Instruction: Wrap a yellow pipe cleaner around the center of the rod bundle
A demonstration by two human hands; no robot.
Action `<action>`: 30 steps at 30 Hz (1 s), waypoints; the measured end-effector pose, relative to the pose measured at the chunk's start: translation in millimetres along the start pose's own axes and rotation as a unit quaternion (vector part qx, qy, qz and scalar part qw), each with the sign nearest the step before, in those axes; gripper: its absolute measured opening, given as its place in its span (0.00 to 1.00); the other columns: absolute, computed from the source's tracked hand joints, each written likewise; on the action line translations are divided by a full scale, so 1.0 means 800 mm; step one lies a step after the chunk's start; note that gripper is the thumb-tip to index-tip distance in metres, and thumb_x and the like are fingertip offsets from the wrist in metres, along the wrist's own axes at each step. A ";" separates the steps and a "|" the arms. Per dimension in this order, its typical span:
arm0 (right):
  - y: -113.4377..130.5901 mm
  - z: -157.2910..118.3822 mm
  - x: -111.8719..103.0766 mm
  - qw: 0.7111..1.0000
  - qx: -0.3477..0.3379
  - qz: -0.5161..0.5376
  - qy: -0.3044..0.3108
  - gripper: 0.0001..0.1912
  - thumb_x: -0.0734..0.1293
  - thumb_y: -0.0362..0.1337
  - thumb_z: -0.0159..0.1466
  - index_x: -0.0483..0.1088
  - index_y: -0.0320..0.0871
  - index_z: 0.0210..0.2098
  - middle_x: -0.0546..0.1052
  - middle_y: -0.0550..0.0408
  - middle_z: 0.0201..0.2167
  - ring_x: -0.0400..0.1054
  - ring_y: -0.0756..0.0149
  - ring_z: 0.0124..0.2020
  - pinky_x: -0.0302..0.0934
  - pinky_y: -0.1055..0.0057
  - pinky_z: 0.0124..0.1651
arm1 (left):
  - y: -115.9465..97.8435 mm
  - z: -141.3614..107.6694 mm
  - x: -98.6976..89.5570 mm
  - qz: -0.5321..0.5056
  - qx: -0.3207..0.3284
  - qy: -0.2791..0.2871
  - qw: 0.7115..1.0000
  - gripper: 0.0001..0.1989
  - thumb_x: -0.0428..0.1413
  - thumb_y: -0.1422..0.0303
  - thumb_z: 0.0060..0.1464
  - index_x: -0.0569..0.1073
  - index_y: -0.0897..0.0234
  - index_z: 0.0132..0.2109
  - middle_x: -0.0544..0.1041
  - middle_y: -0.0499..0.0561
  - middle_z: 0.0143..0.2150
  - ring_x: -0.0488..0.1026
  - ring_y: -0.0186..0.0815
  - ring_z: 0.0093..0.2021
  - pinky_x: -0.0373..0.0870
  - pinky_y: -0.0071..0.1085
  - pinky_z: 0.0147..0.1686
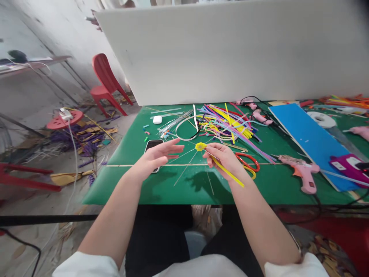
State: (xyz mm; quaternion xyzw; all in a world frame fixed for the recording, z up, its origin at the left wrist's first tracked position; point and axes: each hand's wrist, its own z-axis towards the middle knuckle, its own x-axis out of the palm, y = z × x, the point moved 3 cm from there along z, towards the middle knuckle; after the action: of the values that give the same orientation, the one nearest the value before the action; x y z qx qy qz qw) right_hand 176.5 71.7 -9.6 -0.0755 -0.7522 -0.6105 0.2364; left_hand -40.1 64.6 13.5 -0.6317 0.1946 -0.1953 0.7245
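Observation:
Between the thumb and fingers of my right hand is a yellow pipe-cleaner piece, wound into a small disc. Thin clear rods spread out from it like spokes, and a loose yellow tail runs down past my wrist. My left hand hovers to the left of the disc, fingers apart, holding nothing. Under that hand lies a phone, partly covered by it. Scissors with red and yellow handles lie just right of my right hand.
Pipe cleaners in many colours are heaped behind my hands, beside a white hairband-like loop. A pink glue gun, a blue board and a purple power strip sit at right. A white panel stands along the back.

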 end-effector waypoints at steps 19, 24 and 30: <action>-0.012 0.030 -0.037 0.964 0.031 -0.264 0.021 0.11 0.69 0.42 0.52 0.73 0.41 0.30 0.75 0.56 0.26 0.68 0.72 0.27 0.62 0.78 0.26 | 0.085 0.081 0.034 -0.002 -0.151 -0.038 0.988 0.15 0.59 0.59 0.45 0.74 0.67 0.36 0.77 0.51 0.28 0.76 0.35 0.30 0.73 0.29 0.30; 0.008 0.039 -0.047 0.941 -0.019 -0.332 0.057 0.16 0.68 0.42 0.53 0.73 0.44 0.40 0.76 0.53 0.36 0.69 0.66 0.39 0.64 0.70 0.37 | 0.095 0.077 0.047 -0.039 -0.193 -0.014 0.980 0.15 0.60 0.59 0.44 0.74 0.68 0.35 0.77 0.52 0.28 0.75 0.34 0.28 0.73 0.28 0.29; -0.004 0.048 -0.028 0.898 -0.041 -0.416 0.136 0.10 0.69 0.39 0.51 0.75 0.40 0.31 0.76 0.55 0.27 0.68 0.69 0.29 0.61 0.72 0.32 | 0.097 0.074 0.060 -0.060 -0.228 0.040 0.971 0.15 0.61 0.60 0.44 0.76 0.69 0.34 0.77 0.53 0.28 0.75 0.33 0.28 0.72 0.29 0.32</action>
State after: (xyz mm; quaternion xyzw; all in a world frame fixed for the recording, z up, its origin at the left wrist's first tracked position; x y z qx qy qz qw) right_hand 184.8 111.6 -28.1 0.3184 -0.6496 -0.6880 0.0577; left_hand 34.4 98.8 -57.3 -0.7827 0.2246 -0.2140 0.5396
